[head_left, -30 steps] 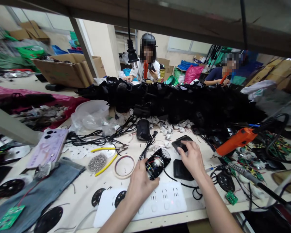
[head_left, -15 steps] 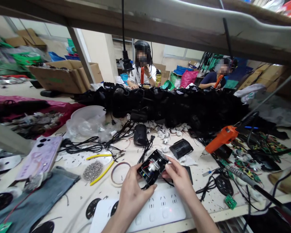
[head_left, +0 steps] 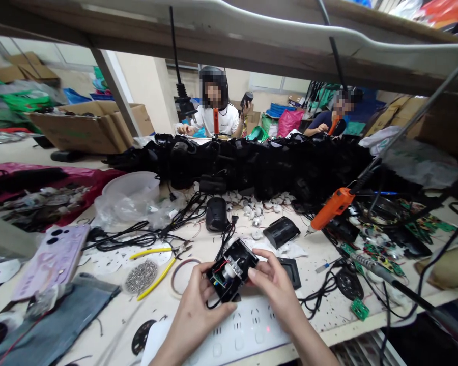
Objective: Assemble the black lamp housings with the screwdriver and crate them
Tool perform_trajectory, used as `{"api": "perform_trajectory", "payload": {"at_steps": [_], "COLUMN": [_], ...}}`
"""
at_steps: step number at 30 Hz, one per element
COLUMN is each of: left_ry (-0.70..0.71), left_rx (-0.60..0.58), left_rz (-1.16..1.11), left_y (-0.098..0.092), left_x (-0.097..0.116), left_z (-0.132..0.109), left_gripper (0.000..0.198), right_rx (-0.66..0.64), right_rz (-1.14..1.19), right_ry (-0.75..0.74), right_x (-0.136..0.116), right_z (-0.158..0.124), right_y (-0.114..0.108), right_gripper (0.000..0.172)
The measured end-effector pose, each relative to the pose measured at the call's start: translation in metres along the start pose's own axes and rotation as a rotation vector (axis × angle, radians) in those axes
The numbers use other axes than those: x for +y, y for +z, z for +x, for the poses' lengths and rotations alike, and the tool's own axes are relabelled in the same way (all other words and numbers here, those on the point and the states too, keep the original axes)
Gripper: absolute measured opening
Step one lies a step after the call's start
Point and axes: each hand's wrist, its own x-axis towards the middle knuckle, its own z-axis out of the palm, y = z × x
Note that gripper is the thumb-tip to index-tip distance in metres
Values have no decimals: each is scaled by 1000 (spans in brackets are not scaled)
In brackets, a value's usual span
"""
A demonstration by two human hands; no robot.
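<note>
Between both hands is a black plastic housing (head_left: 234, 267), open at the top, with a white round part, thin wires and a bit of green board inside. My left hand (head_left: 200, 300) grips its left side, thumb along the near edge. My right hand (head_left: 273, 279) holds the right side, thumb on the rim and forefinger at the far corner. Beneath them lies a white power strip (head_left: 248, 333). A black cover (head_left: 281, 231) rests on the table just beyond, and a flat black frame (head_left: 291, 272) sits partly behind my right hand.
Yellow-handled pliers (head_left: 158, 277), a dish of screws (head_left: 141, 276) and a tape roll (head_left: 179, 272) lie to the left. On the right are an orange electric screwdriver (head_left: 332, 208) and a soldering iron (head_left: 381, 277). Black parts (head_left: 267, 162) form a heap at the back; two people sit beyond.
The housing has turned slightly in my hands, which keep their grip. My view has shifted a little. Across the table, one person now holds up a black object.
</note>
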Motion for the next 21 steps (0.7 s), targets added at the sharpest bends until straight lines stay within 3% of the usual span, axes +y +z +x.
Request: {"api": "perform_trajectory", "payload": {"at_steps": [5,12,17,21], "left_ry": [-36,-291,-439,-401], "left_rx": [-74,-167,-371,-287], "left_rz": [-103,-463,-611,-657], "left_y": [-7,-4,4,3], "left_x": [5,35,53,54], "left_z": [5,35,48,42], "left_gripper": [70,47,65,67], "right_rx": [23,-1,-109,-107], "right_rz": [39,76,44,-36], "right_ry": [32,49,35,-14], "right_x": [0,-15,-28,-30], "right_z": [3,25,44,49], "right_y": [-7,-10,4,14], "right_gripper": [48,45,40,44]}}
